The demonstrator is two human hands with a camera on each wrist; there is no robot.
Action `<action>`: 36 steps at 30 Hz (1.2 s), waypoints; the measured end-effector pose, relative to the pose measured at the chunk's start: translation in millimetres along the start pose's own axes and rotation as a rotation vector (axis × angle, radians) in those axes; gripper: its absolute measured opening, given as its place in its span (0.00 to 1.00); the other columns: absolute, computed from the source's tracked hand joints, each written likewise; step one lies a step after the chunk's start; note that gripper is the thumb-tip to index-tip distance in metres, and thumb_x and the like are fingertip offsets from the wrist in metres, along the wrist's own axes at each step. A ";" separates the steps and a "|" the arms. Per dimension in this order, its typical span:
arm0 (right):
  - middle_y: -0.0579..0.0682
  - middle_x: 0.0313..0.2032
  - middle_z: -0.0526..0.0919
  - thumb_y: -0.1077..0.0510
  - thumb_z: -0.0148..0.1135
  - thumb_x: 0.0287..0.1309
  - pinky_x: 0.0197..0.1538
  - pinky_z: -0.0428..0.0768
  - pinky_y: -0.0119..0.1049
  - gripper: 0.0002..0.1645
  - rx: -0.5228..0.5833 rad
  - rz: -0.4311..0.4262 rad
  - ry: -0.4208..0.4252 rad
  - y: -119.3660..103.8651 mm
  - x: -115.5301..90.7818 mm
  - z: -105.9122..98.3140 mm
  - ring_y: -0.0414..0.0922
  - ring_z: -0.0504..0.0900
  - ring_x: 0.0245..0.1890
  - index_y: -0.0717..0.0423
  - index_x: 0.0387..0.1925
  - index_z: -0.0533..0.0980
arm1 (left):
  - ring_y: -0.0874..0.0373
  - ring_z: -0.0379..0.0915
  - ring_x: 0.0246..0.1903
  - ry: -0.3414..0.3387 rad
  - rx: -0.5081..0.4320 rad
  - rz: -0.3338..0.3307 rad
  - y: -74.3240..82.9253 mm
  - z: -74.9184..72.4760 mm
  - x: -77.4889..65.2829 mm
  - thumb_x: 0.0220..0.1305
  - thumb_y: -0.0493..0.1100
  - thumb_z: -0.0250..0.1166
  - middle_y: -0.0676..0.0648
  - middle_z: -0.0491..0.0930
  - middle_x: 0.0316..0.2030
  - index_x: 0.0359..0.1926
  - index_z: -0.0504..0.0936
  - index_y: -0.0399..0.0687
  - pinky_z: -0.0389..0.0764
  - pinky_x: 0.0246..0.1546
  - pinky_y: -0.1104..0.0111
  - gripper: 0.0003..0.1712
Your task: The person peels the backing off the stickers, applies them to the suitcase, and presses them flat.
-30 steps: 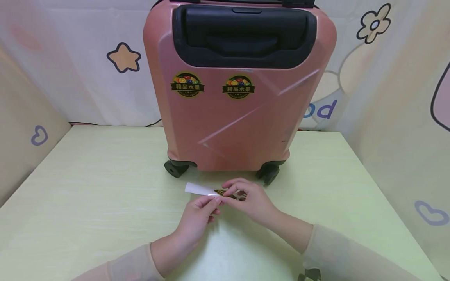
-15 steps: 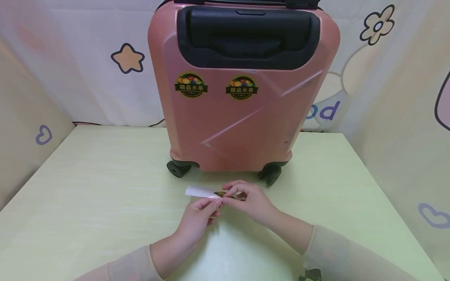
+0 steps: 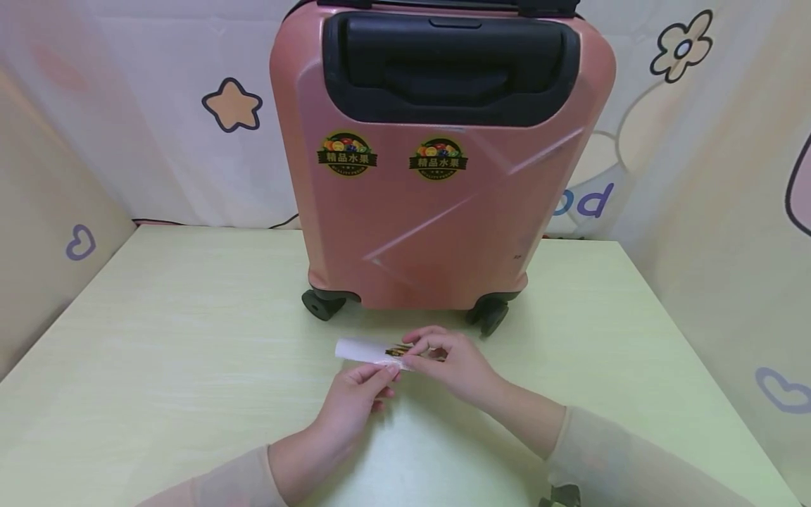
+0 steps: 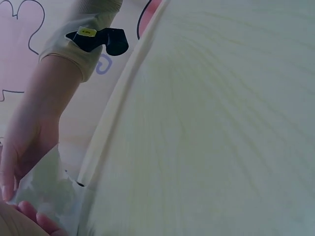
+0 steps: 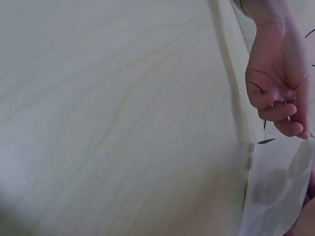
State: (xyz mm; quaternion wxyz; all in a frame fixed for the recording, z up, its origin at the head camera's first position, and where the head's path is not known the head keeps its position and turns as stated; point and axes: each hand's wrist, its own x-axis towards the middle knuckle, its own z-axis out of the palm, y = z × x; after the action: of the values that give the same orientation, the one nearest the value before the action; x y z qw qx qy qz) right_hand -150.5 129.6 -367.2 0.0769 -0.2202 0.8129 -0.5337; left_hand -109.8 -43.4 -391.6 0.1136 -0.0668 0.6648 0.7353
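In the head view, a white sticker sheet point(image 3: 362, 350) is held in front of the suitcase, tilted nearly edge-on. My left hand point(image 3: 355, 398) pinches its near edge between thumb and fingers. My right hand point(image 3: 453, 362) pinches a dark-and-gold sticker point(image 3: 398, 351) at the sheet's right part; how far it is lifted off cannot be told. The pale back of the sheet point(image 4: 47, 191) shows in the left wrist view, and again as the sheet point(image 5: 275, 191) in the right wrist view, below my left hand point(image 5: 280, 83).
A pink suitcase point(image 3: 431, 225) with a black handle recess point(image 3: 450, 70) stands upright behind the hands on its wheels. Two round fruit stickers, left sticker point(image 3: 347, 153) and right sticker point(image 3: 438, 158), are on its front. The pale table point(image 3: 190, 352) meets patterned cloth walls point(image 3: 158, 127).
My left hand has dipped slightly toward me, and the sheet has tilted so more of its white face shows. My right hand stays nearly in place. The head view has shifted a little.
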 end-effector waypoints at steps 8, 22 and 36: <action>0.56 0.47 0.79 0.58 0.66 0.54 0.37 0.77 0.32 0.06 -0.015 0.040 0.039 -2.5 4.4 -3.4 0.45 0.80 0.34 0.57 0.29 0.82 | 0.63 0.72 0.27 -0.015 -0.061 -0.085 -3.3 -3.6 -1.7 0.65 0.43 0.59 0.51 0.80 0.32 0.46 0.79 0.31 0.74 0.26 0.72 0.17; 0.57 0.45 0.80 0.59 0.67 0.53 0.39 0.77 0.33 0.06 -0.012 0.001 0.110 -4.0 7.8 -9.2 0.45 0.78 0.40 0.58 0.27 0.81 | 0.66 0.68 0.23 -0.011 -0.159 -0.141 -6.2 -5.1 -6.7 0.62 0.40 0.61 0.50 0.79 0.29 0.41 0.79 0.31 0.71 0.19 0.78 0.14; 0.57 0.43 0.81 0.62 0.66 0.53 0.37 0.75 0.30 0.05 0.028 -0.006 0.174 -10.2 7.4 -14.6 0.45 0.78 0.39 0.61 0.27 0.81 | 0.66 0.67 0.22 0.007 -0.172 -0.168 -5.0 -8.0 -12.7 0.62 0.40 0.61 0.50 0.77 0.28 0.38 0.78 0.34 0.72 0.20 0.77 0.10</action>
State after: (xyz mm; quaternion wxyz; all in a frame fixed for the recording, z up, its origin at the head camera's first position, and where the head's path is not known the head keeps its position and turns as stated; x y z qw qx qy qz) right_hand -159.6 135.1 -351.1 0.0078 -0.1743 0.8083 -0.5623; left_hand -96.8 -51.8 -394.1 0.1665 -0.1343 0.5917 0.7773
